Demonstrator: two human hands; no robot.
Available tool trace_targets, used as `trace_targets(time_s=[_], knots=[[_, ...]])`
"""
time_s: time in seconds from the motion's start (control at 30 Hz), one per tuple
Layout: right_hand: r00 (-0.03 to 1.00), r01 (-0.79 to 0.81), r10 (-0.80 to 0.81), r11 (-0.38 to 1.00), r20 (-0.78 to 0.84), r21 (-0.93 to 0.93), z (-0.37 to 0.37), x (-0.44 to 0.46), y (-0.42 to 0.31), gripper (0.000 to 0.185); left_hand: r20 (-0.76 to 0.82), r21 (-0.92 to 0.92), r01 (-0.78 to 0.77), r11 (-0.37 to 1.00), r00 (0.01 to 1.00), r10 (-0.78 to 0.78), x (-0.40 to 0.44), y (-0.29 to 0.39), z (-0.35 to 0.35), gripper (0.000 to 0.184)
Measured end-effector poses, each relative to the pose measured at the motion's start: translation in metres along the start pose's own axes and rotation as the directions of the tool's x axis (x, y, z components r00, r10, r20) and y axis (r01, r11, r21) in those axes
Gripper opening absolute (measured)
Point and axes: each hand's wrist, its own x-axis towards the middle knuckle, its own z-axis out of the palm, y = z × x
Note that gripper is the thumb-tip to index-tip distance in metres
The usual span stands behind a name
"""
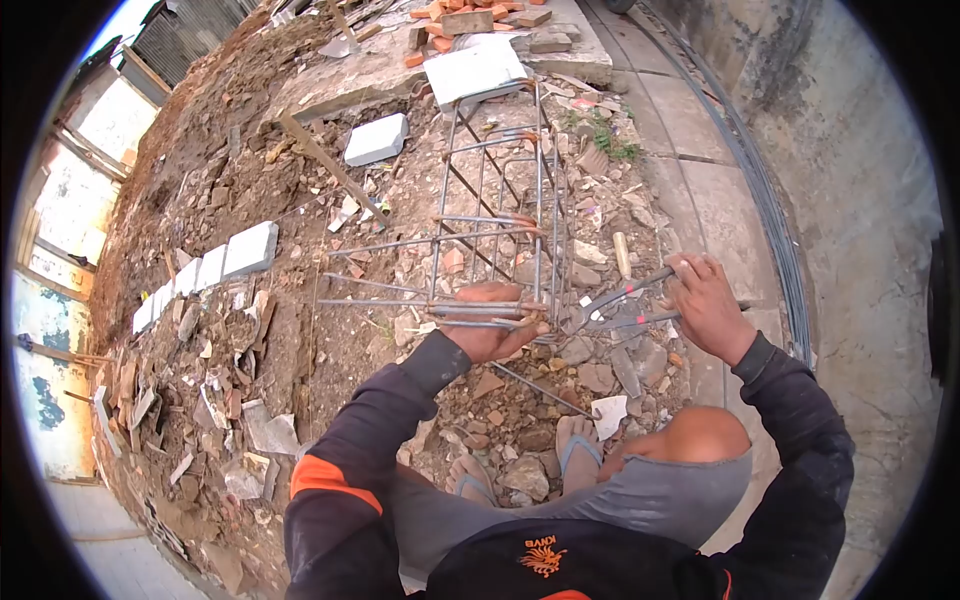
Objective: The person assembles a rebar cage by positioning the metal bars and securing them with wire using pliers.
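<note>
A rebar cage [538, 190] of long bars and square stirrups stands out in front of me over the rubble. My left hand [488, 335] is wrapped around the bars at its near end. In my right hand [705, 305] is a pair of pincers [632, 290] with long dark handles and red marks, the handles spread apart. The pincers' jaws are at the near right corner of the cage, close to my left fingertips. Whether the jaws bite on a wire there is too small to tell. Several bar ends stick out to the left of the cage.
White blocks [250, 248] lie in a row at left, with another block [377, 140] and a white slab [475, 72] beyond. A wooden stake [330, 165] leans nearby. Long bars [765, 215] run along the concrete wall [860, 200] at right. Orange bricks [437, 30] are piled at the back.
</note>
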Motion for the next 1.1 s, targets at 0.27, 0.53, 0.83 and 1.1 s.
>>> trace_targets(time_s=[0.27,0.53,0.83,1.1], knots=[[0.951,-0.193,0.188,0.981,-0.247,0.003,0.048,-0.021,-0.04,0.038,0.018,-0.009,0.037,0.999,0.999,-0.036,-0.001,0.001,-0.002,0.035],[0.824,-0.394,0.396,0.915,-0.406,0.093,0.093,-0.037,-0.084,0.046,0.007,-0.038,0.05,0.998,0.999,-0.05,0.0,0.0,0.0,0.034],[0.766,-0.388,0.427,0.903,-0.48,0.183,0.109,-0.045,-0.094,0.044,0.025,-0.049,0.069,0.996,0.997,-0.068,0.002,0.003,-0.002,0.033],[0.783,-0.396,0.39,0.913,-0.484,0.096,0.088,-0.043,-0.082,0.039,-0.005,-0.031,0.044,0.999,0.999,-0.044,0.0,0.0,0.001,0.033]])
